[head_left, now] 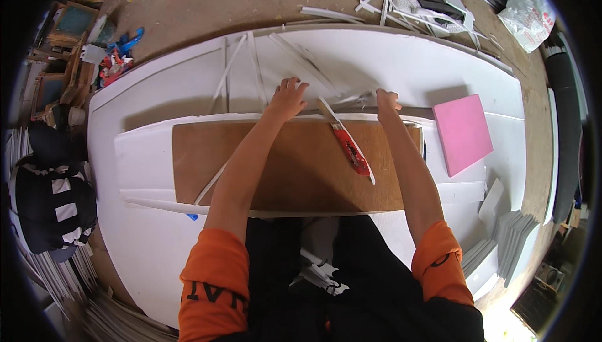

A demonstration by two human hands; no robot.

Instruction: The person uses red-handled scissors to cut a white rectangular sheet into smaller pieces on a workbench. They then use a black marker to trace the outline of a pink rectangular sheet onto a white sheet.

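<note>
Both my arms reach forward over a brown board (276,166) that lies on white sheets. Past its far edge, my left hand (288,98) is open, its fingers bent and a little apart, with nothing visible in them. My right hand (387,101) is closed near the same edge; what its fingers hold, if anything, is hidden. Between the hands lies a thin, crumpled whitish strip (354,99), its end close to my right fingers. A red-handled cutter (352,152) rests slantwise on the board, with a narrow pale strip along its side.
A pink square panel (463,133) sits at the right on the large white sheet (188,85). Narrow white strips (254,66) lie beyond the board. Offcuts (433,9) are heaped on the far floor. Stacked grey-white pieces (511,241) stand at right, a black-and-white bundle (53,201) at left.
</note>
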